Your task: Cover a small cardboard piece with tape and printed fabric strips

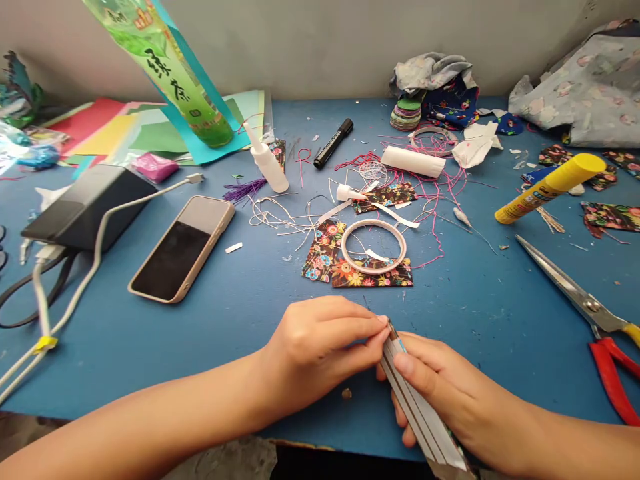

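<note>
Both of my hands meet at the near edge of the blue table point(240, 313). My right hand point(440, 387) is wrapped around a long, narrow folded white strip point(425, 420) with grey edges that points up and away from me. My left hand point(320, 347) pinches the strip's top end between thumb and fingertips. Just beyond my hands lies a white ring of tape point(374, 246) resting on pieces of floral fabric point(345, 267).
A phone point(183, 248) and a dark power bank point(85, 207) with cables lie at the left. Red-handled scissors point(585, 307) and a yellow glue stick point(550, 188) sit at the right. A green bottle point(170, 73), a small white glue bottle point(267, 163), a black marker point(333, 143), threads and fabric scraps crowd the back.
</note>
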`<state>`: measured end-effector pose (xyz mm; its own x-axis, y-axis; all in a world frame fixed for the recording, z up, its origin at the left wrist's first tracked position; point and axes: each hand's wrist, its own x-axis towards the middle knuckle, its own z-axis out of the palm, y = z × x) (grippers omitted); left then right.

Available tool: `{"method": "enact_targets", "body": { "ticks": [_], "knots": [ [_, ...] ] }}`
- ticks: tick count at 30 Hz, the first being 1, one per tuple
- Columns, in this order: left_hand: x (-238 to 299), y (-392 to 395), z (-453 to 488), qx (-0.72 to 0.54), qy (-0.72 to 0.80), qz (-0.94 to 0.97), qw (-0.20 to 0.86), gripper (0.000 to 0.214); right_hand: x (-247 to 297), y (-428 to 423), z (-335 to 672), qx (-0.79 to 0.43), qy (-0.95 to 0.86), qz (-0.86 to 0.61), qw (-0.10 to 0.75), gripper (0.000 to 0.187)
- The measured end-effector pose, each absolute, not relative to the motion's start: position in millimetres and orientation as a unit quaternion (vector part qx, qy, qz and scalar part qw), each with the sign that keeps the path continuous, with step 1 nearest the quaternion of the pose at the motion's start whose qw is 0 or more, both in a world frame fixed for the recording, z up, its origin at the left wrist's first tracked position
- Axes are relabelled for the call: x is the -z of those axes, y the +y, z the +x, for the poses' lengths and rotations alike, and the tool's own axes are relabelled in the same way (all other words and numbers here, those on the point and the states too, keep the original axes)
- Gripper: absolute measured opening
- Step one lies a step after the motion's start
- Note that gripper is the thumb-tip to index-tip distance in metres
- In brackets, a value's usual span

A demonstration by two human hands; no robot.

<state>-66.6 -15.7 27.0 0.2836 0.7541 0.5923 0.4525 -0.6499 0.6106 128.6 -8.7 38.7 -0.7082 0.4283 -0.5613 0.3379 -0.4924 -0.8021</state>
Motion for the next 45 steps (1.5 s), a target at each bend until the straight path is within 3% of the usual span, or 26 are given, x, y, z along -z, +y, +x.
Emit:
{"method": "enact_targets", "body": {
  "ticks": [30, 45],
  "knots": [
    [-28.4, -15.2, -63.9, -0.473, 0.391, 0.771, 0.17, 0.009, -36.4, -7.1, 128.2, -0.768, -0.541, -0.335, 0.071, 0.036],
    [-34.1, -9.8, -70.0, -0.442, 0.393, 0.745, 0.308, 0.004, -39.6, -5.9, 128.8, -0.764, -0.543, -0.344, 0.044, 0.047]
  ]
}}
